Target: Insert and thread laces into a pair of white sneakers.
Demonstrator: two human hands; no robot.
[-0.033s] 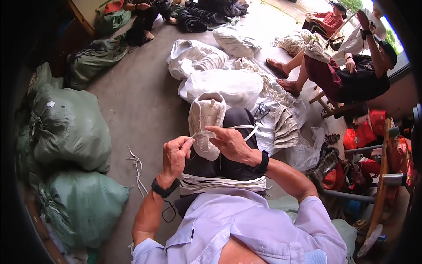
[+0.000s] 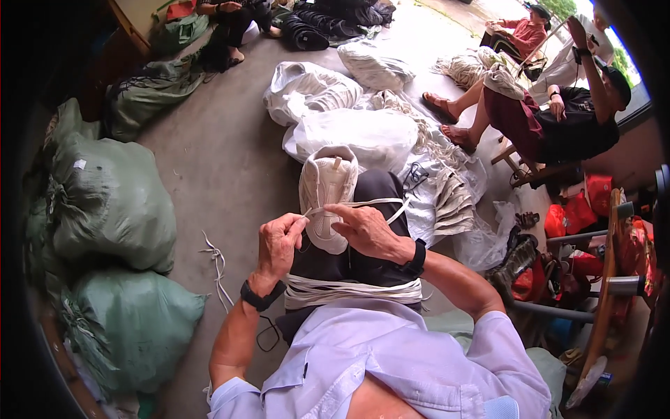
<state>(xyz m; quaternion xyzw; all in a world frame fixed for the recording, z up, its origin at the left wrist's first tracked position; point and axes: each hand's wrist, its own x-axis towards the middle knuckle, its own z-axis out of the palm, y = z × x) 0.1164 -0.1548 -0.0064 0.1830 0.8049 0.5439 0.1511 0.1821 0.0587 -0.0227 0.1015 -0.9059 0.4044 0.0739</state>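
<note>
A cream-white sneaker (image 2: 333, 174) rests on dark-trousered knees, its toe turned toward me. A white shoelace (image 2: 380, 202) crosses its front and loops out to the right. At the shoe's left edge, my left hand (image 2: 279, 241) is closed, pinching the lace end between thumb and forefinger. My right hand (image 2: 373, 229) lies over the shoe's right side, its forefinger reaching to the lace and its thumb bent below; its other fingers are partly hidden. A bundle of white laces (image 2: 352, 292) lies across my lap.
Bulging green sacks (image 2: 112, 202) line the left side. Ahead lie white plastic bags (image 2: 352, 136) and stacked shoe parts (image 2: 453, 206). A seated person (image 2: 565, 119) is at the right, above a wooden rack (image 2: 608, 279) with red bags. Loose laces (image 2: 220, 272) lie on the floor.
My right forefinger has moved down very slightly toward the lace. The shoe and my left hand look almost unchanged.
</note>
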